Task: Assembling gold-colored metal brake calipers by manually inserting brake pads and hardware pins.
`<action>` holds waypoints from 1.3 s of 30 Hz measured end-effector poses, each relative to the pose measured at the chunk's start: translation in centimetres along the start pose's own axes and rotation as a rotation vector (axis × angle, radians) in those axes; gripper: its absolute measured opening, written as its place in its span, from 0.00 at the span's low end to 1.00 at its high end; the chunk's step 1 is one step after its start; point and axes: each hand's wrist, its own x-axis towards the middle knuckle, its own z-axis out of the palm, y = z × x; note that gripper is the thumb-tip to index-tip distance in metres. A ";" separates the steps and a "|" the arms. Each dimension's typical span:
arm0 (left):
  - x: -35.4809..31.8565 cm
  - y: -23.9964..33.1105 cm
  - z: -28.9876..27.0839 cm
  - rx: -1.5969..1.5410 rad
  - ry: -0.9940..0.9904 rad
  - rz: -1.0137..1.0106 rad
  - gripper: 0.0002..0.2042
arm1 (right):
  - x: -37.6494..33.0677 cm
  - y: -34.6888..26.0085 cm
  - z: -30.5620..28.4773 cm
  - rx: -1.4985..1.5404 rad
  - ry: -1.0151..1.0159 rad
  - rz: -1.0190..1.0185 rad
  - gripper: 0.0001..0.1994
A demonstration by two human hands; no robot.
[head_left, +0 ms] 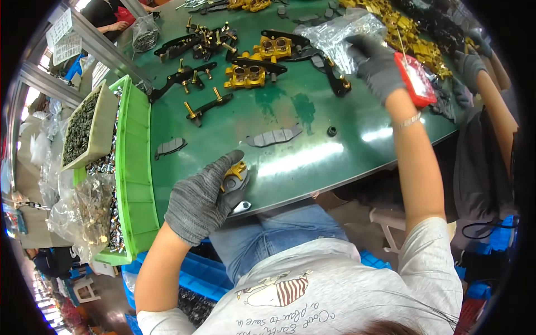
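My left hand [198, 204], in a grey knit glove, is closed around a small gold brake caliper [234, 177] near the table's front edge. A grey piece like a brake pad shows against the gold part; the fingers hide the rest. A shiny metal tool end [241, 207] pokes out just below that hand. My right hand [379, 72], gloved too, reaches to the far right over a clear plastic bag [340, 36]. Its fingers are dark and blurred, so their grip is unclear. Two brake pads, one in the middle [273, 136] and one at left [171, 147], lie on the green table [218, 125].
Gold calipers [245, 76] and black brackets with gold pins [207, 106] lie farther back. A small black ring [332, 131] sits at right. Left stands a green crate [137, 184] with a tray of dark parts [84, 125]. A red container [416, 84] and a co-worker's gloved hand [470, 70] are right.
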 end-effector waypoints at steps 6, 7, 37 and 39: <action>0.4 0.4 1.1 -0.021 0.123 -0.006 0.26 | 15.1 14.7 -2.6 -0.864 -0.154 0.268 0.20; 0.3 0.1 1.2 -0.013 0.138 -0.031 0.26 | 15.9 14.3 -1.7 -0.863 -0.157 0.250 0.20; 0.4 -0.1 1.4 0.011 0.082 0.028 0.22 | 15.7 17.1 2.0 -0.637 0.019 -0.030 0.17; 0.4 -0.4 1.6 0.006 0.095 0.028 0.22 | 15.8 18.0 2.5 -0.648 0.073 -0.120 0.18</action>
